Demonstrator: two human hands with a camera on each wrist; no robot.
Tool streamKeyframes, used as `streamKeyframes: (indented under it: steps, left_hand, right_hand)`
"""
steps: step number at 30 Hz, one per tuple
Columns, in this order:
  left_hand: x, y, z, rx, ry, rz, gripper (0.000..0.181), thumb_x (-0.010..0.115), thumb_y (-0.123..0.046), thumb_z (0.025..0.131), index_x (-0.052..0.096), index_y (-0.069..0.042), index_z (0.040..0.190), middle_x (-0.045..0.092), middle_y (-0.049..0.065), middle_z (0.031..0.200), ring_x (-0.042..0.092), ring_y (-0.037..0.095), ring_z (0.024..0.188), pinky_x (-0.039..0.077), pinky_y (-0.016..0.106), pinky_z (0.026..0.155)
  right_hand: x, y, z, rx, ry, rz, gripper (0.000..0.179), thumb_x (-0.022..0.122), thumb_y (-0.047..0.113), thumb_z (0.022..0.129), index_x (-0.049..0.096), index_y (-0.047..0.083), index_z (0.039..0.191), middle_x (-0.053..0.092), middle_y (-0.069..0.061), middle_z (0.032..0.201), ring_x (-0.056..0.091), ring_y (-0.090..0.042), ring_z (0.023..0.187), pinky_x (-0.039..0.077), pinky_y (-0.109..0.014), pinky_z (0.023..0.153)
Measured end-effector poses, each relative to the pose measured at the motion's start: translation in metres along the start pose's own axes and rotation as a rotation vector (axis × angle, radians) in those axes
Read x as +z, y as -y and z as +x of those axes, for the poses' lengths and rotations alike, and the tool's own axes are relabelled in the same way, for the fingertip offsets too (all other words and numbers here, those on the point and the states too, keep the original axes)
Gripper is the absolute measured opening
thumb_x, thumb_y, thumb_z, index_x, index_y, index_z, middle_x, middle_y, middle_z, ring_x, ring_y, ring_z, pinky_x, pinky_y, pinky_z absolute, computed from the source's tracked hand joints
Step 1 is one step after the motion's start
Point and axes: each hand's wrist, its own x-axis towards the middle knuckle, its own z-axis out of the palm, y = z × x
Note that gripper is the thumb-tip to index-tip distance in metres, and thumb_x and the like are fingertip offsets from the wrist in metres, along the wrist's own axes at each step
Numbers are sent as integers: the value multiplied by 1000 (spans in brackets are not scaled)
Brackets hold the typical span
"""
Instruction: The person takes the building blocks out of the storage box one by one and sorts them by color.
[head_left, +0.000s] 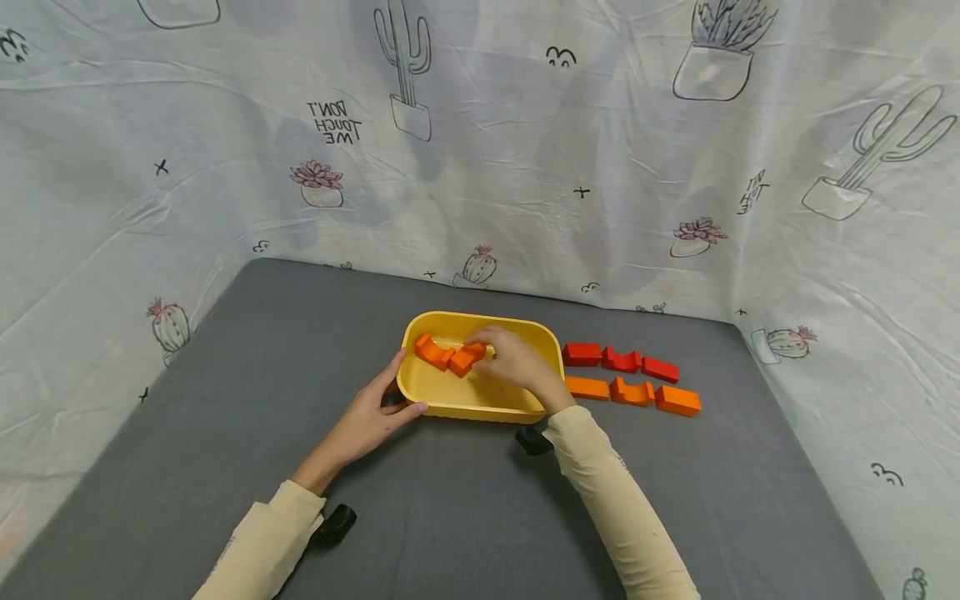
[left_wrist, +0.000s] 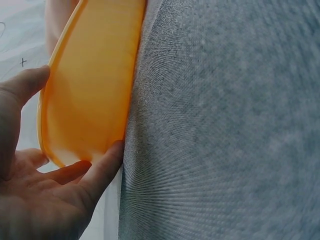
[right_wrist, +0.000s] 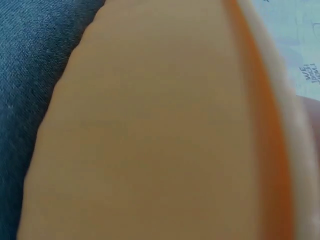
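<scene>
- Tray (head_left: 450,395), yellow with rounded corners, sits mid-scene on the grey tabletop (head_left: 397,525); clock directions below run from its centre in the head view.
- Left hand (head_left: 369,422) at 8 o'clock, thumb and fingers spread around the tray's corner, gripping it.
- Right hand (head_left: 512,360) reaches in over the near edge from 5 o'clock; its curled fingers are at the inner orange block (head_left: 467,360) and appear to pinch it, though the right wrist view is mostly blurred yellow.
- Notched orange block (head_left: 432,352) lies in the tray toward 9 o'clock, just beside the inner orange block.
- Outside, toward 3 o'clock, 2 rows of 3 blocks: red row (head_left: 622,361) farther from the person, orange row (head_left: 632,392) nearer; each row's middle piece has a curved dip.
- Cactus-print cloth (head_left: 510,150) hangs behind at 12 o'clock.
- Cream sleeves (head_left: 618,504) cover both forearms.
</scene>
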Motion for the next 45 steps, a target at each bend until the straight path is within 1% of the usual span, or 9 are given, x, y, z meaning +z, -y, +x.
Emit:
streamKeyframes:
  steps: [3,6,9,12,21,28,34,39,45]
  left_hand:
    - [1,0,0,-3,7,-3,95,73,-34,89,11,-20,159,14,11,162,33,32,140,50,42,97]
    - [2,0,0,-5,9,-3,95,74,-33,89,11,-19,159,14,12,162,34,32,139,50,43,97]
    - [2,1,-1,-9,6,-8,96,74,-32,89,11,-19,159,16,13,162,36,33,138,50,43,97]
    - [1,1,-1,-9,0,-10,95,74,-32,89,11,-19,159,16,13,162,36,33,138,50,43,97]
    - [1,1,0,0,3,5,94,73,-34,89,11,-19,159,17,14,161,36,33,138,50,43,97]
    - [2,2,-2,-11,6,7,93,72,-34,90,11,-20,159,16,14,161,36,34,137,50,43,97]
    - [3,2,-1,-8,3,4,94,73,-34,90,12,-21,159,18,16,160,38,34,136,50,44,97]
    - [2,2,-1,-1,-1,1,94,73,-33,90,12,-20,159,20,18,159,39,34,135,50,42,96]
    - [2,2,-2,-7,-5,10,95,73,-34,89,11,-21,159,19,17,160,39,34,136,50,42,97]
  right_hand:
    - [6,1,3,-8,-2,-35,35,71,-2,86,66,0,120,61,-14,126,55,-28,118,44,-39,105]
    - [10,2,2,-9,-6,-73,35,71,-5,85,67,1,119,61,-13,122,57,-27,112,46,-38,103]
    - [12,4,-1,15,-2,-93,34,73,-4,84,68,3,118,63,-11,116,58,-26,107,47,-38,101]
    - [13,4,-3,41,11,-102,35,74,-2,85,69,5,118,65,-10,115,59,-25,105,48,-38,100]
    - [15,1,-6,32,13,-65,35,73,-1,85,68,5,119,67,-9,115,60,-24,104,49,-38,98]
    - [15,0,-7,49,10,-10,34,75,1,84,69,4,118,68,-8,113,59,-21,95,52,-35,90]
    - [11,0,-11,58,-6,-3,33,78,2,81,72,5,113,70,-6,111,62,-21,99,52,-35,91]
    - [4,-1,-15,69,-14,31,29,79,2,80,74,8,108,71,-3,107,62,-21,100,52,-37,92]
    - [-2,-4,-22,38,-65,49,25,78,1,80,75,7,104,71,-4,102,63,-21,96,53,-40,89]
